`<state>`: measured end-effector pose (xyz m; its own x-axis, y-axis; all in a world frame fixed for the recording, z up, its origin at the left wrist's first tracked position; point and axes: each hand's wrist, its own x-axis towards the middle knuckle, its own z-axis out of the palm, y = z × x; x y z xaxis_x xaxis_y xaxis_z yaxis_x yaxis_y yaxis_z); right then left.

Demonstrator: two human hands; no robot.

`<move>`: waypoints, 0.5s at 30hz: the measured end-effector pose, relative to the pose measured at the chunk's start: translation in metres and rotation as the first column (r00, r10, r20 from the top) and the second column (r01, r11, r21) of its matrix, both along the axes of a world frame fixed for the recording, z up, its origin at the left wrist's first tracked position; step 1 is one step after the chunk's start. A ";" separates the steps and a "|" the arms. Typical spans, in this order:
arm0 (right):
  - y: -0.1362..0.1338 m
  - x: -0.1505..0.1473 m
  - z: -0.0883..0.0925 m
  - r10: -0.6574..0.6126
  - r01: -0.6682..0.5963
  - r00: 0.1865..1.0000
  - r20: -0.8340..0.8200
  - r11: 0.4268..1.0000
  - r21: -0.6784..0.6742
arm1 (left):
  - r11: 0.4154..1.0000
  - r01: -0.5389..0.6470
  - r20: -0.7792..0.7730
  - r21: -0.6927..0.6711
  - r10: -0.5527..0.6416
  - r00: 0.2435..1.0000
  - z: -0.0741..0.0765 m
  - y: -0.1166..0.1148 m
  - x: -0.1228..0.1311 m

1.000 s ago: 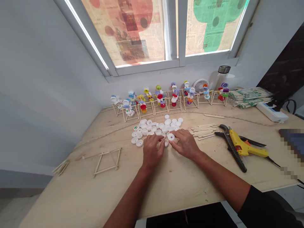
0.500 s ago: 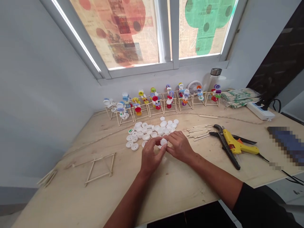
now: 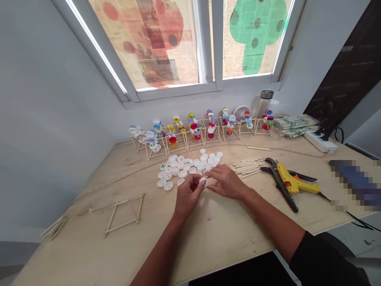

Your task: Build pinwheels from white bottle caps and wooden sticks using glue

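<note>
A small white plastic bottle cap is pinched by my left hand, its thumb lying over the cap's face. On the other side of that cap, the fingertips of my right hand are closed in at its right edge. Just behind both hands spreads a loose pile of white bottle caps, several with a hole in the middle and one with a green mark. The pile is partly hidden by my fingers.
Stick frames with coloured bottle-cap wheels line the back of the wooden table. Right of my hands lie loose sticks, black cutters and a yellow glue gun. A stick frame lies at left; a power strip sits back right.
The cap between my hands has turned and shifted slightly down, and my left thumb now covers more of its face. My right fingers have loosened a little. The camera view has shifted slightly.
</note>
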<state>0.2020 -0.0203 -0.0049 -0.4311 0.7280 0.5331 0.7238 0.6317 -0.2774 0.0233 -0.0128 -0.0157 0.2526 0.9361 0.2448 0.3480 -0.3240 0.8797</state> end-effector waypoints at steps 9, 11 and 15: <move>0.013 0.096 0.011 -0.670 0.684 0.728 0.143 0.702 -0.197 | 0.972 0.236 -0.400 -0.022 -0.225 0.889 -0.001 -0.005 0.005; 0.014 0.099 0.008 -0.658 0.688 0.726 0.199 0.693 -0.216 | 0.966 0.258 -0.465 -0.022 -0.238 0.853 -0.001 -0.007 0.006; 0.019 0.094 0.003 -0.598 0.667 0.741 0.305 0.703 -0.244 | 0.971 0.234 -0.497 0.045 -0.181 0.849 -0.002 -0.007 0.007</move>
